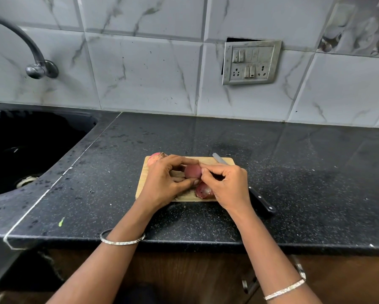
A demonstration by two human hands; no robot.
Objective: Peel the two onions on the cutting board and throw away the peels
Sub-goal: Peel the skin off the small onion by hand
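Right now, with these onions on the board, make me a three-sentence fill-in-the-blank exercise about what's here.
The left hand grips an onion, whose skin the right hand pinches, over a cutting board made of ___.
The second onion sits at that board's far ___ corner.
The knife has a ___ handle.
Missing: wood, left, black.

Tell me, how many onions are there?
2. One onion is held in the left hand over the board, the right hand pinching it; the other onion sits at the board's far left corner, partly hidden.
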